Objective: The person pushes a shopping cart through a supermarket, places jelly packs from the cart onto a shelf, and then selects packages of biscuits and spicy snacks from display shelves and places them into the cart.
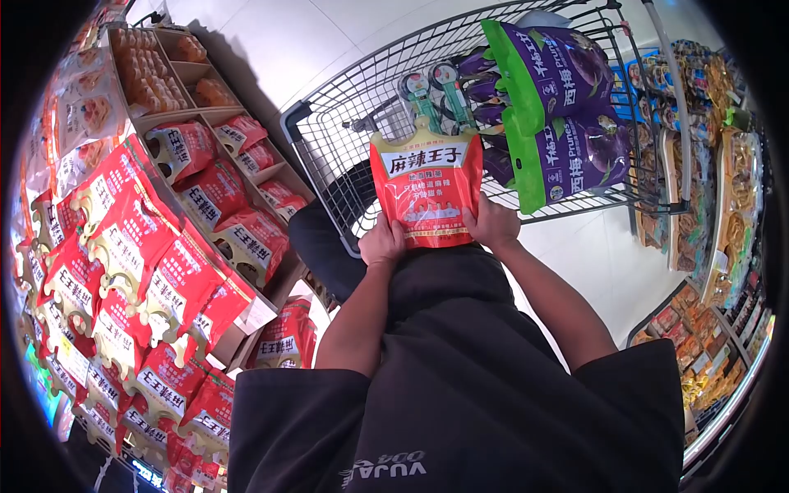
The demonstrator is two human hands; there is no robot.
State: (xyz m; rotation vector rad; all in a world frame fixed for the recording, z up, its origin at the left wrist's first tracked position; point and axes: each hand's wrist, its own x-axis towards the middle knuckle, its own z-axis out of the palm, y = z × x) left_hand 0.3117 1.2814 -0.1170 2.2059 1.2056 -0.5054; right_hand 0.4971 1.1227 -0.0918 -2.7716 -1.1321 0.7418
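Note:
A red snack bag with a gold top edge and large dark lettering faces me upright, close to my body. My left hand grips its lower left corner, fingers curled behind it. At the lower right edge, my right hand pinches the same bag, thumb in front. Just beyond the bag stands a black wire shopping cart. Purple prune bags with green tops lie in the cart's right side. Beside them are green-and-clear packs with round lids, partly hidden behind the red bag's top.
On the left, a shelf display holds many similar red bags, with cardboard bins of more packets behind. Packaged snacks hang on racks at the right. A crate of orange packets stands lower right. Pale floor tiles show beyond the cart.

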